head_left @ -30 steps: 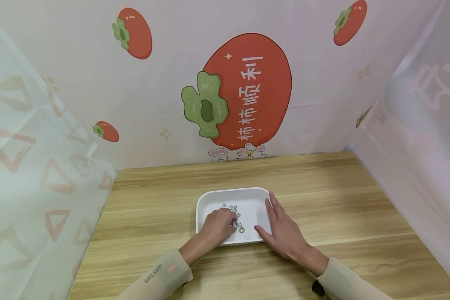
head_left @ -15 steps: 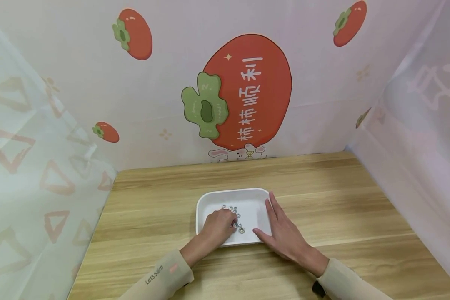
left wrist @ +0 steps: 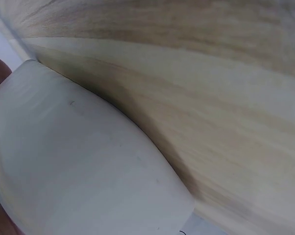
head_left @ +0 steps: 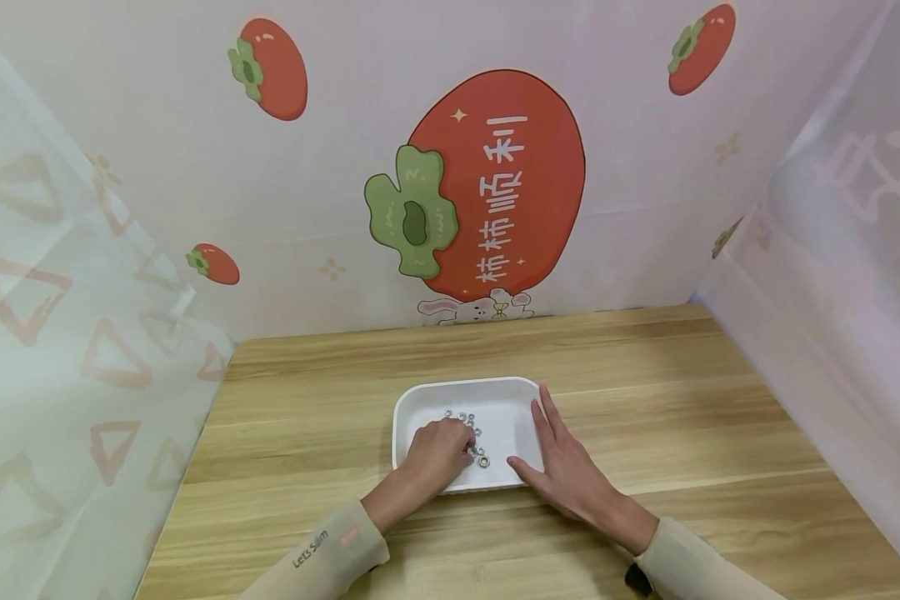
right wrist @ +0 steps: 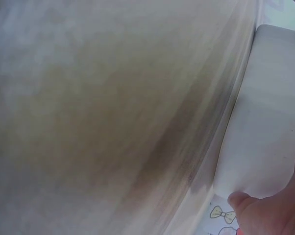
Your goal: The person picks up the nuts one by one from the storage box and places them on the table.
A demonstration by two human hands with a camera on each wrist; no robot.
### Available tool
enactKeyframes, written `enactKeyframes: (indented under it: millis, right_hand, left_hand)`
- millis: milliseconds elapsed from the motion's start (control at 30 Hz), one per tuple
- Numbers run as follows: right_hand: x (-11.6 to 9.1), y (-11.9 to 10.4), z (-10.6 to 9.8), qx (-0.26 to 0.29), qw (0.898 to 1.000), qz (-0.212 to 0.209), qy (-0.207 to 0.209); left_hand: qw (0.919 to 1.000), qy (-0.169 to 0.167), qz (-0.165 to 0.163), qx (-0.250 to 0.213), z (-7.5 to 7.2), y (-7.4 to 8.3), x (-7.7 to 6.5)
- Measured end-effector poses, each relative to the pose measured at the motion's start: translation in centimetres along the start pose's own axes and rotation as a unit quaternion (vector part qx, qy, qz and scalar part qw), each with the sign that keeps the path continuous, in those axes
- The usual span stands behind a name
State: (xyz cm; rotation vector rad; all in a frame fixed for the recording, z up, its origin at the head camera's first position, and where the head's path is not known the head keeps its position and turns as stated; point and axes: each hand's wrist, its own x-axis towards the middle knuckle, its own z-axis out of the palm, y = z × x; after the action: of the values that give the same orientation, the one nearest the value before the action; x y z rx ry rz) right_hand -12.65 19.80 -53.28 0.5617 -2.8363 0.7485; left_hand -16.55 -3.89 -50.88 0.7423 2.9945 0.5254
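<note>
On the tabletop (head_left: 315,408), the straight-fingered right hand (head_left: 576,471) is touching a tray (head_left: 512,418), nuts (head_left: 480,461) lying mostly right of the left hand (head_left: 438,450), its grip unclear.

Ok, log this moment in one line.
left hand: inside white tray, among metal nuts, grip unclear | right hand: spread at tray's right edge | tray: on table
</note>
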Motion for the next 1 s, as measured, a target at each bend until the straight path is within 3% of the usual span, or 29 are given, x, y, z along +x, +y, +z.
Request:
enactKeyframes:
  millis: [367, 1000]
  right_hand:
    - [0.09, -0.13, -0.08, -0.003, 1.0, 0.001, -0.006]
    - [0.02, -0.08, -0.04, -0.003, 1.0, 0.007, -0.008]
  left_hand:
    - [0.9997, 0.005, 0.006, 0.022, -0.09, 0.09, 0.14]
    - [0.9997, 0.016, 0.015, 0.007, 0.04, -0.28, 0.39]
